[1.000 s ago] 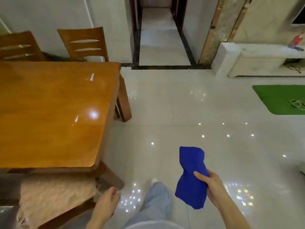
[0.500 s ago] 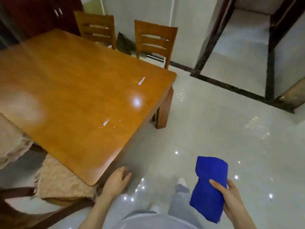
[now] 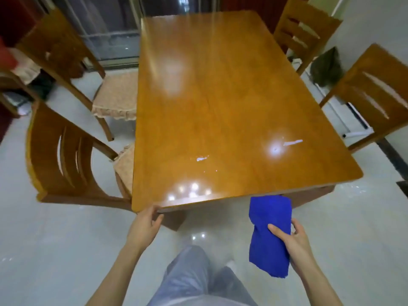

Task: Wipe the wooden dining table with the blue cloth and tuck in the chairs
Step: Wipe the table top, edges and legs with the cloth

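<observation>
Blue cloth [image 3: 269, 217] in the right hand [image 3: 291, 241] runs lengthwise toward the table [image 3: 220, 96].

The table top [image 3: 220, 107] is offering free passage ahead of the left hand [image 3: 144, 226] and right hand [image 3: 289, 241]; chairs [image 3: 59, 155] are crowding both outer sides.

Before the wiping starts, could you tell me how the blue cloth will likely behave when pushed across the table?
Probably floppy: the blue cloth creases and hangs where the right hand grips it. Likely light, as one hand holds it. On the glossy table it may slide, perhaps bunching.
</observation>
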